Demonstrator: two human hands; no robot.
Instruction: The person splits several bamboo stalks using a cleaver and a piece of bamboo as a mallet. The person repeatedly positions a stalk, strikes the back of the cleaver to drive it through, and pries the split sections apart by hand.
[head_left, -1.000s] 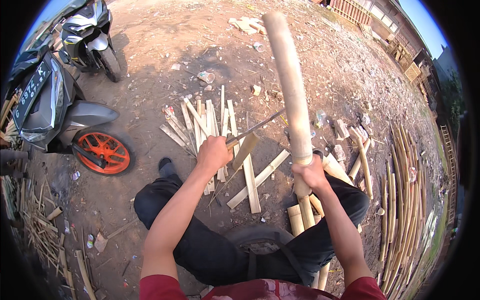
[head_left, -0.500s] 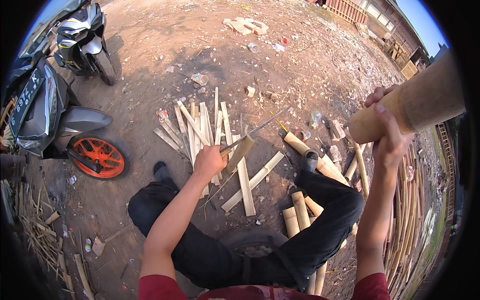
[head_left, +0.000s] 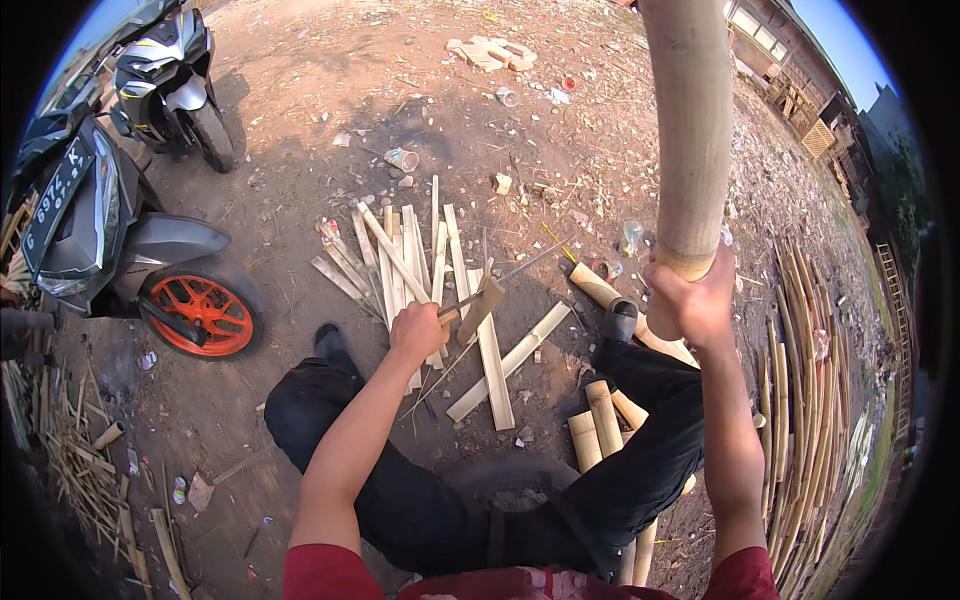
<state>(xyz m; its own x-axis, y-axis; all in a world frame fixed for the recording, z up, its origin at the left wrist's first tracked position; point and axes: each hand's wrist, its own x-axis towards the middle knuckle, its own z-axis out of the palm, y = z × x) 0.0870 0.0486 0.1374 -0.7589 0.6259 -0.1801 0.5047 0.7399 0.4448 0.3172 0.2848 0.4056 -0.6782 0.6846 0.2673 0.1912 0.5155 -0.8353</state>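
Note:
My left hand is closed round the handle of a long-bladed knife. Its blade lies across the top of a short split bamboo piece, which stands tilted on the ground between my feet. On the right, my right hand grips the narrower lower end of a thick bamboo club, raised upright and running out past the top of the picture. Flat bamboo slats lie fanned out just beyond the knife. Another wide split strip rests crosswise near the standing piece.
Cut bamboo sections lie by my right leg, and long poles are stacked farther right. Two motorbikes stand on the left, the nearer with an orange front wheel. Bamboo scraps fill the lower left. Litter dots the dirt.
The bamboo club has swung from leaning out to the right to standing upright, and my right hand has moved left and slightly lower. My left hand and the knife have barely shifted.

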